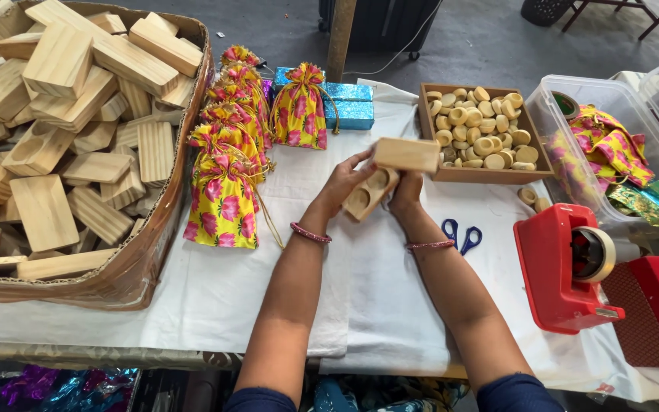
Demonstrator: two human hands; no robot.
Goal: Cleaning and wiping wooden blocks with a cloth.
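I see left hand (342,183) gripping a pale wooden block with round hollows (369,192), right hand (406,187) gripping a plain wooden block (407,154); both just left of the wooden tray of round discs (483,175); blue-handled scissors (461,233) below it.

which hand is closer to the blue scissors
Right. The right hand grips the wooden pieces just above the blue scissors, which lie beside its wrist. The left hand holds the same pieces farther left, away from them.
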